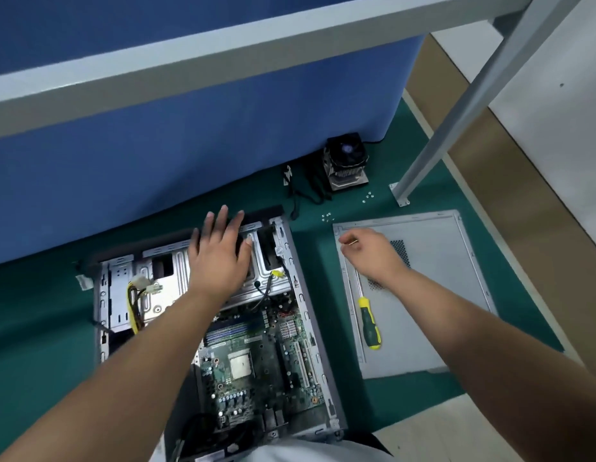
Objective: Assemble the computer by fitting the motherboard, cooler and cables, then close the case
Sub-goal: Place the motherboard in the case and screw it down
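Observation:
An open grey computer case [303, 315] lies on a green mat, with the green motherboard [256, 365] inside it. My left hand [220, 258] rests flat with spread fingers on the metal drive bay at the case's far end. My right hand [369, 251] hovers over the grey side panel [436, 295] and pinches a small brass-coloured part [350, 242], probably a screw. A yellow and green screwdriver [368, 320] lies on the panel. The black cooler [346, 163] with its fan stands at the back by the blue partition.
Small screws [327, 216] and more [369, 195] lie loose on the mat between cooler and panel. Black cables [306, 191] trail beside the cooler. Yellow and black power cables [135, 305] hang in the case's left side. A grey desk leg [423, 161] stands at right.

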A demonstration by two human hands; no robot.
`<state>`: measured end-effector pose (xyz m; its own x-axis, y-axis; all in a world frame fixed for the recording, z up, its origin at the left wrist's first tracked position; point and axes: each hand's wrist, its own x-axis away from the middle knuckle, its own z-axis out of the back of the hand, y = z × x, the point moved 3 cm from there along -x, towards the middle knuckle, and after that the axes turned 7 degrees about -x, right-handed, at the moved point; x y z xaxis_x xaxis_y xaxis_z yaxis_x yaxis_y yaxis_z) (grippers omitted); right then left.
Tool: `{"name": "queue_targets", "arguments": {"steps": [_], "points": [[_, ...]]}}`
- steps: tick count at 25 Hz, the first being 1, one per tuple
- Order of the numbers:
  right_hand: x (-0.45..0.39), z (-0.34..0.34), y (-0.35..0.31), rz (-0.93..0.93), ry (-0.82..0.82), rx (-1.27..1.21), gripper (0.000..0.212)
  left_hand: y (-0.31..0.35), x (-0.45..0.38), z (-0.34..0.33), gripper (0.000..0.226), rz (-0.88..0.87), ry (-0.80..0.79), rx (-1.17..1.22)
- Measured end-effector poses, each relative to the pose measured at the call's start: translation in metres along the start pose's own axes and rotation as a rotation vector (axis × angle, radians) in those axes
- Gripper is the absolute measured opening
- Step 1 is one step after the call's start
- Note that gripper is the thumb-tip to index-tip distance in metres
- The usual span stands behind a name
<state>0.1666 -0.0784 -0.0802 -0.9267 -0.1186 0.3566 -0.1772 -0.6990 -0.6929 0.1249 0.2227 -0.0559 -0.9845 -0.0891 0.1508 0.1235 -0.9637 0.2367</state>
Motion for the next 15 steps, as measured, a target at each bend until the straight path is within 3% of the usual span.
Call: {"name": "queue_targets", "arguments": {"steps": [4, 9, 15], "points": [[-0.052, -0.004, 0.022, -0.128, 0.003, 0.036, 0.027, -0.005, 0.003, -0.022, 0.059, -0.026, 0.117, -0.125], [-0.102, -0.019, 0.022, -0.112, 0.053, 0.114, 0.027, -0.011, -0.004, -0.03, 0.057, -0.005, 0.163, -0.151], [-0.125, -0.043, 0.029, -0.154, 0.172, 0.021, 0.018, -0.013, -0.004, -0.032, 0.056, -0.009, 0.208, -0.158]]}}
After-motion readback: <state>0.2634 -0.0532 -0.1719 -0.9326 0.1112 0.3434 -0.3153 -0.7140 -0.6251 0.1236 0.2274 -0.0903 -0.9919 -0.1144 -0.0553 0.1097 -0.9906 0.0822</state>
